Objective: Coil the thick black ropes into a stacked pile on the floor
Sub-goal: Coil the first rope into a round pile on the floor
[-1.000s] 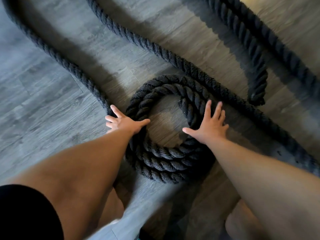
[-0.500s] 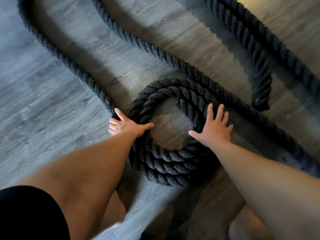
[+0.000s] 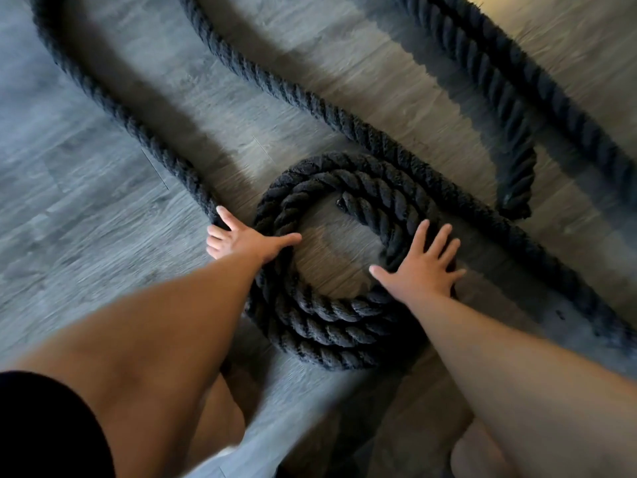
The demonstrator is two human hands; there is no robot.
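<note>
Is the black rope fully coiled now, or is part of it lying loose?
Partly coiled. The coil has a few turns between both flat hands, but long loose rope runs away across the floor.

Left hand point(image 3: 241, 240) palm hidden against coil point(image 3: 320, 326); rope beneath its fingers covered. Right hand point(image 3: 421, 274) flat, fingers spread, covering coil's right turns; contact under palm unseen. Loose rope point(image 3: 113, 112) beyond left fingertips runs out top-left edge. Second rope point(image 3: 510, 98) far past right fingertips cut by top and right edges. Forearms, floor point(image 3: 69, 236) at lower margins motion-blurred. Knees below wrists partly out of frame.
</note>
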